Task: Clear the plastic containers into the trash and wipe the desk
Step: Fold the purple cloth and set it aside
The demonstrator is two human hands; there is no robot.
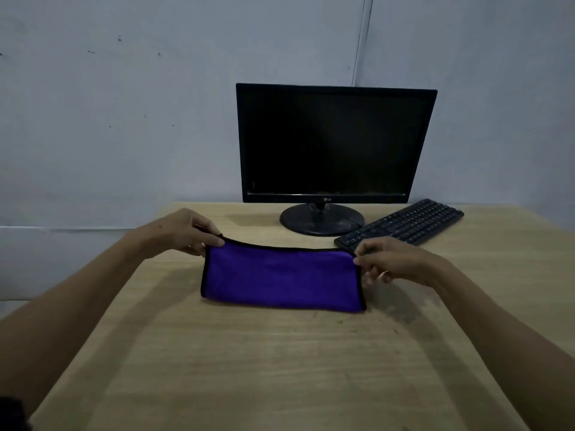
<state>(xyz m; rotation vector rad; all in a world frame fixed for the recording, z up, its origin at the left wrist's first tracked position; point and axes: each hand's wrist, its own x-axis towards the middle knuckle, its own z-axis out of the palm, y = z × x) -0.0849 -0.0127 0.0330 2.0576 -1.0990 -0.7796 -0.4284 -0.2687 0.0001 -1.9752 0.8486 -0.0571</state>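
While both arms are stretched forward over the light wooden desk [280, 368], a purple rectangular microfibre cloth with black edging [281, 279] is held spread between the two hands. Its top left corner is pinched by the left hand [186, 233] between thumb and curled fingers, at about ten o'clock from the cloth's middle. Its top right corner is pinched in the same way by the right hand [392, 264], at about two o'clock, with the remaining fingers curled loosely below the pinch. The upper hem is drawn between the hands and sags a little at the middle. The lower edge of the cloth is seen close to the desk surface near the centre of the desk; whether it touches the wood cannot be told.

At one o'clock from the cloth, a black flat-screen monitor on a round stand [334, 144] is set at the far edge of the desk, its screen dark. Just beside the stand, at two o'clock from the cloth, a black computer keyboard [401, 223] is laid at an angle, its near end just behind the right hand. A pale blue-grey wall [124, 104] is seen behind the desk.
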